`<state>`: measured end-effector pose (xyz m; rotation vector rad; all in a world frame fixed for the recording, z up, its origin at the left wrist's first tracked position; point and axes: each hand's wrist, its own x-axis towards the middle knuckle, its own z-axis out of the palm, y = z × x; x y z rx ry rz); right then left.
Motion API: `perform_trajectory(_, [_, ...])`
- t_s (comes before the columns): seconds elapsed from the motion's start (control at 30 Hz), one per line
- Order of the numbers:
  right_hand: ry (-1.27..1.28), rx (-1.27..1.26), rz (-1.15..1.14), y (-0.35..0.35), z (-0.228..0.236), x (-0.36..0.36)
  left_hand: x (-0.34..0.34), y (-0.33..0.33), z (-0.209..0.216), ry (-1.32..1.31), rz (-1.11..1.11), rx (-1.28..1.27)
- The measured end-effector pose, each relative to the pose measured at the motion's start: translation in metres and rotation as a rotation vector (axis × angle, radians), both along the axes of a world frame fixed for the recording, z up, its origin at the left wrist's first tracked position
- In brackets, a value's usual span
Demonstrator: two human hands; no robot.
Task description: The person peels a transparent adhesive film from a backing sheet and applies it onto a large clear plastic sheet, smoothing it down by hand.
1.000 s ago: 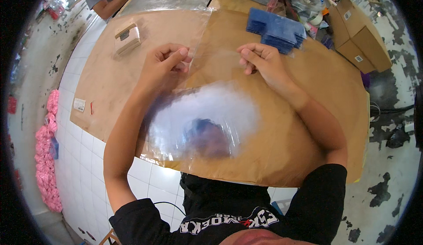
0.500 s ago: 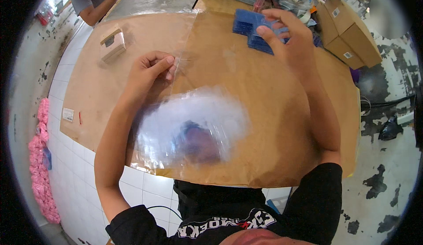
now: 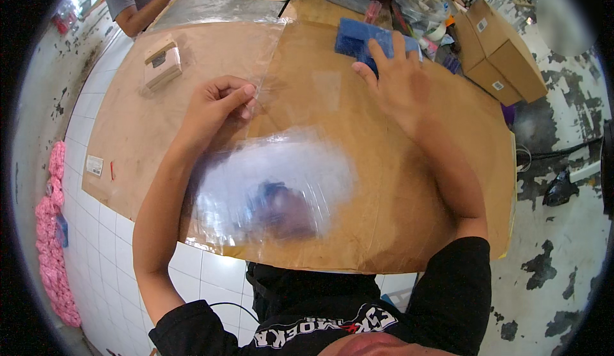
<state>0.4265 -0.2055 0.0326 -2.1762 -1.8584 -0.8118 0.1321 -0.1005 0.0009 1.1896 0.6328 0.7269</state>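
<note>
My left hand (image 3: 225, 102) is over the middle-left of the table, fingers curled and thumb pressed to the forefinger. Something thin and clear seems to show at its fingertips, too faint to name. At the far right of the table lies a stack of blue translucent plastic pieces (image 3: 353, 37). My right hand (image 3: 398, 81) reaches over that stack's right part, palm down, fingers spread and laid on it. The fingers hide some of the pieces. Between my forearms, a shiny clear plastic sheet (image 3: 275, 183) covers the near part of the table and reflects light.
A small box (image 3: 163, 67) stands at the left on the brown-covered table (image 3: 409, 215). Beyond the stack are a cluttered heap of plastic bags (image 3: 422, 10) and a cardboard box (image 3: 502, 52). Another person's arm (image 3: 153, 4) rests at the far left. A white label (image 3: 94, 165) lies near the left edge.
My right hand has come down flatter onto the blue pieces, its fingers straighter. The pieces, staggered before, now look more lined up. My left hand keeps its pinch in place.
</note>
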Motion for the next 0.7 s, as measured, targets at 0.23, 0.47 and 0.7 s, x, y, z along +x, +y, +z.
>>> perform_trajectory(0.23, [-0.036,0.111,0.08,0.007,-0.006,0.001,0.0,0.001,-0.004,0.006,-0.009,0.015])
perform_trajectory(0.47, [0.01,0.221,0.076,0.012,-0.009,0.007,0.002,0.002,-0.005,0.014,-0.025,0.012])
perform_trajectory(0.7, [0.058,0.204,0.063,0.012,-0.006,0.002,-0.004,-0.003,0.0,-0.017,-0.013,-0.056])
